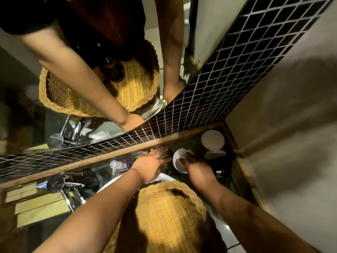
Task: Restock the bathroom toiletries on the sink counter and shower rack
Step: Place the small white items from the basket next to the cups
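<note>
A chrome tap (pixel 70 190) stands at the left of the worktop (pixel 235 181), with a clear pump bottle (pixel 116 166) just beyond it. The left hand (pixel 151 166) reaches forward, fingers (pixel 161 152) spread flat and released over something dark. The right hand (pixel 197 170) rests on a white lid (pixel 177 161); whether it grips is unclear. A wicker basket (pixel 164 216) sits below both arms.

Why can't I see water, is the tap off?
Off, it looks like. No stream shows beneath the chrome tap at the sink edge, though the wicker basket hides most of the basin.
</note>
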Demonstrator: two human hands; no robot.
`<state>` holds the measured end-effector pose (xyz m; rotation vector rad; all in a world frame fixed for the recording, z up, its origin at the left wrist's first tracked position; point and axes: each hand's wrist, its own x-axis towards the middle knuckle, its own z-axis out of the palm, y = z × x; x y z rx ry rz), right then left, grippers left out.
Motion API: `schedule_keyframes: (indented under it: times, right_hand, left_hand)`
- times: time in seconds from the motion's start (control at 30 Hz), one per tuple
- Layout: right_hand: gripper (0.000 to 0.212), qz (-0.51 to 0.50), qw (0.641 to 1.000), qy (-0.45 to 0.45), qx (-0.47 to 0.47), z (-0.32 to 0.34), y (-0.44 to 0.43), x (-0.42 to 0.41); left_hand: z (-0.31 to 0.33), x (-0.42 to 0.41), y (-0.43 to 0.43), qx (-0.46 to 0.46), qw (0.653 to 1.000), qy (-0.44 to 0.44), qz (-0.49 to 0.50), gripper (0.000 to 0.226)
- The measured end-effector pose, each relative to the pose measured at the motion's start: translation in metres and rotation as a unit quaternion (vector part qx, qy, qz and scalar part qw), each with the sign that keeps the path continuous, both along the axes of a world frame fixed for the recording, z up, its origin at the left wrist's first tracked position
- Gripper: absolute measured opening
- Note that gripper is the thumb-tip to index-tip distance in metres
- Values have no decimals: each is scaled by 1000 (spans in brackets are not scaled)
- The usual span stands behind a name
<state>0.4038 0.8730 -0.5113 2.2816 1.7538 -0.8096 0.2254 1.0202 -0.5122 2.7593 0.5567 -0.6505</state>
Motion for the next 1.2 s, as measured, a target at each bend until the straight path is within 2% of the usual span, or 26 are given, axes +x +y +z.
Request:
schedule_keyframes:
  times: [0.2, 0.3, 0.43, 0.53, 0.63, 0.73, 0.9, 1.2]
  right_hand:
    - [67, 10, 1000, 3, -5, -12, -2, 3]
    - [79, 17, 999, 27, -11, -17, -3, -1]
    - [89, 47, 998, 7, 37, -19, -12, -6]
    - [86, 48, 998, -11, 48, -16, -19, -4]
    - [83, 40, 999, -5, 21, -14, -22, -4]
    - [87, 25, 1000, 7, 5, -15, -24, -5]
    - [83, 28, 1000, -10, 7, -17, -20, -7]
    - [79, 35, 998, -43, 16, -26, -26, -12]
  left_hand:
    - [-4, 1, -2, 5, 1000, -3, 2, 59]
    - [-5, 0, -3, 5, 1000, 3, -2, 58]
    - [-4, 3, -6, 9, 1000, 12, -14, 68]
    - [1, 6, -9, 17, 1000, 22, -13, 73]
    - [5, 4, -10, 20, 1000, 23, -6, 72]
    - [4, 2, -10, 28, 999, 17, 7, 61]
    - [3, 0, -8, 36, 999, 14, 22, 49]
    - [8, 2, -12, 58, 998, 30, 7, 52]
